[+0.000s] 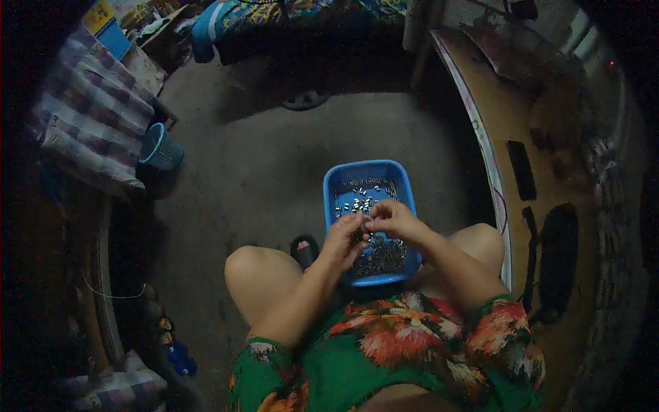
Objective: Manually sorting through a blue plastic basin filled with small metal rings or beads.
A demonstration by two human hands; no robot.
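Observation:
A blue plastic basket (406,180) stands between my knees. Loose in it lie many small shiny metal pieces (362,204), bright ones toward the far middle and a darker heap (384,257) at the near end. Above the basket my left hand (347,237) and my right hand (392,221) meet, their fingertips pinched together. Whatever sits between the fingertips is too small to make out. Both hands are closed, with fingers bent inward.
A wooden bench or board (511,130) runs along the right, with dark items on it. At the left stand a small blue bin (162,151) and a checked cloth (96,113). A patterned blue cover (254,17) hangs at the far side. Grey floor (226,165) lies between.

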